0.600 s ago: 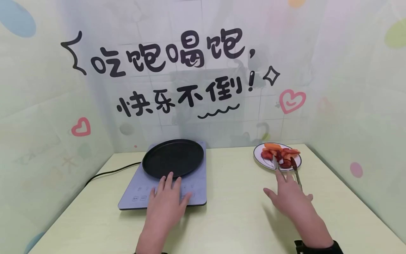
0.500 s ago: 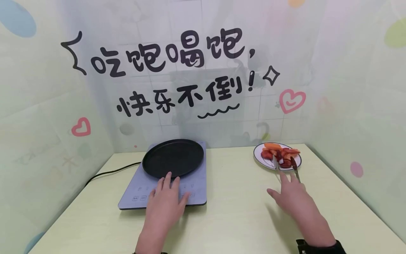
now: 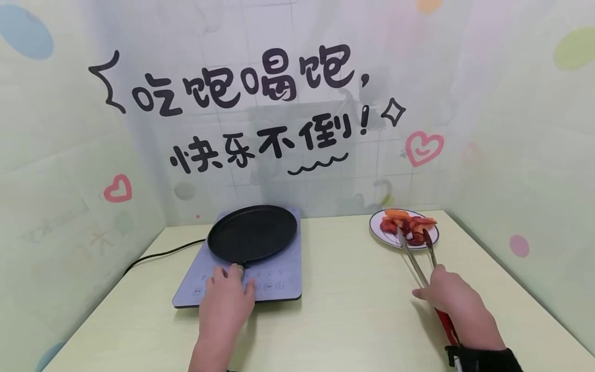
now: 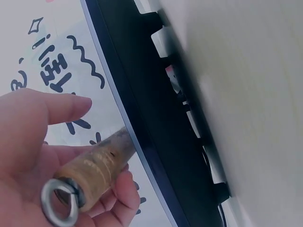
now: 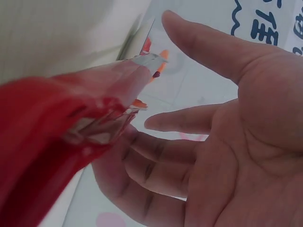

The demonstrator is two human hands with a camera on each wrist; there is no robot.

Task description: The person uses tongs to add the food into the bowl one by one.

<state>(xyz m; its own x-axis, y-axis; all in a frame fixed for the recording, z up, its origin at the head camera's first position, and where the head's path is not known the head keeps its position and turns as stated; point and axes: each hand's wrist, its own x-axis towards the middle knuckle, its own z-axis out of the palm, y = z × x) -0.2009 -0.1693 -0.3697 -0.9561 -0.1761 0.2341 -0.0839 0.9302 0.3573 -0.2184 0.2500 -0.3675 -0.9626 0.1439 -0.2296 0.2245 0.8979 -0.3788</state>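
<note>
My left hand (image 3: 226, 305) is at the handle of a round, flat black frying pan (image 3: 253, 232). In the left wrist view its fingers curl round the wooden handle (image 4: 97, 170), which ends in a metal ring (image 4: 59, 203); the thumb stands off it. Metal tongs (image 3: 416, 266) with red grips (image 3: 446, 325) lie with their spread tips on a plate of red and orange food pieces (image 3: 395, 214). Over the tongs' rear part is my right hand (image 3: 460, 307). The right wrist view shows its thumb spread away and its fingers loosely bent beside the red grip (image 5: 75, 113).
The pan sits on a bluish flat induction cooker (image 3: 288, 268), whose black cord (image 3: 162, 253) runs off left. A white plate (image 3: 375, 233) with a dark rim stands back right on the pale table (image 3: 339, 310). Printed cloth walls (image 3: 325, 196) enclose the back and sides.
My left hand has drawn back from the pan's edge and curled its fingers round the handle. My right hand has slid back and right along the tongs, uncovering their arms.
</note>
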